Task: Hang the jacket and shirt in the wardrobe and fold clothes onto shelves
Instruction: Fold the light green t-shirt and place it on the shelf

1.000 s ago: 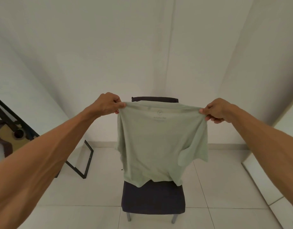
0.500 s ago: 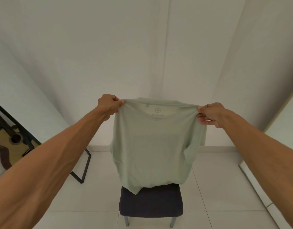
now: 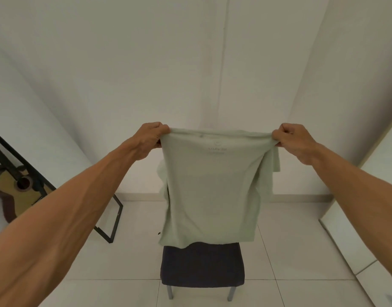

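Head cam, only view I've got. I'm holding the pale green tee (image 3: 212, 187) up in front of me by its top edge, arms out straight, hem hanging free just above the dark chair seat (image 3: 201, 264). Looks like the shake-out/square-up step before folding it for a shelf, imo.

To do it well: keep both pinches right at the shoulder seams so the top edge stays taut & level, let the body hang flat w/o twist. The sleeve on my right side (image 3: 276, 160) is flopped behind the body and the left edge is bunched, so I'd give one light snap to drop them straight before laying it down. Chair seat is the nearest flat spot; I can't see the wardrobe for sure, maybe the white panel at far right (image 3: 381, 165), can't tell. Lower it back-side down, neck label (image 3: 217, 149) toward me, then fold the sleeves in.

Hands: my left hand (image 3: 149, 138) is closed to a fist, thumb & fingers clamped on the tee's left shoulder corner. My right hand (image 3: 294, 140) is curled the same, fingers pinched tight on the right corner, cloth gathered under the knuckles. Neither touches anything else. Guitar (image 3: 15, 189) & black frame (image 3: 115, 213) off to my left, well apart from the tee.
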